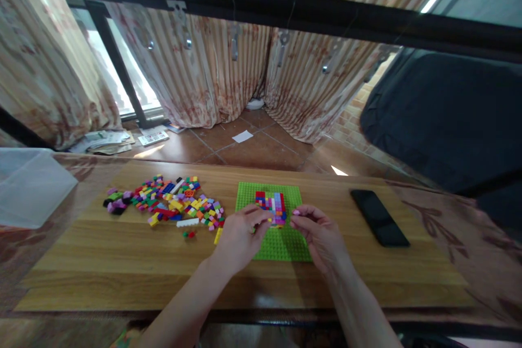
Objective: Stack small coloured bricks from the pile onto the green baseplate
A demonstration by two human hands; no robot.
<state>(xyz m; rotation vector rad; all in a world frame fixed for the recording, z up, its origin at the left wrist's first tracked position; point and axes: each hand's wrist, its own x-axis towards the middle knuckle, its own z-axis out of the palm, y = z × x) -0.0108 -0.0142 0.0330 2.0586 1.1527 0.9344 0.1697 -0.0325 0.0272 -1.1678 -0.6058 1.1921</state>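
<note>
A green studded baseplate (281, 247) lies on the wooden table in front of me. On its upper middle stands a block of small toy bricks (278, 202) in red, blue, white, purple and yellow. My left hand (240, 231) is over the plate's left side, with thumb and forefinger closed at the left edge of the built bricks. Whatever its fingertips hold, if anything, is too small to make out. At the plate's right side, my right hand (320, 231) pinches a small pink brick (296, 212) between thumb and forefinger, just right of the built bricks.
Loose bricks (175, 204) of many colours are spread on the table (134, 266) to the left. A black phone (379, 217) lies at the right. A translucent plastic bin (32, 187) stands at the far left. A dark bar (261, 8) crosses the upper view before the curtains.
</note>
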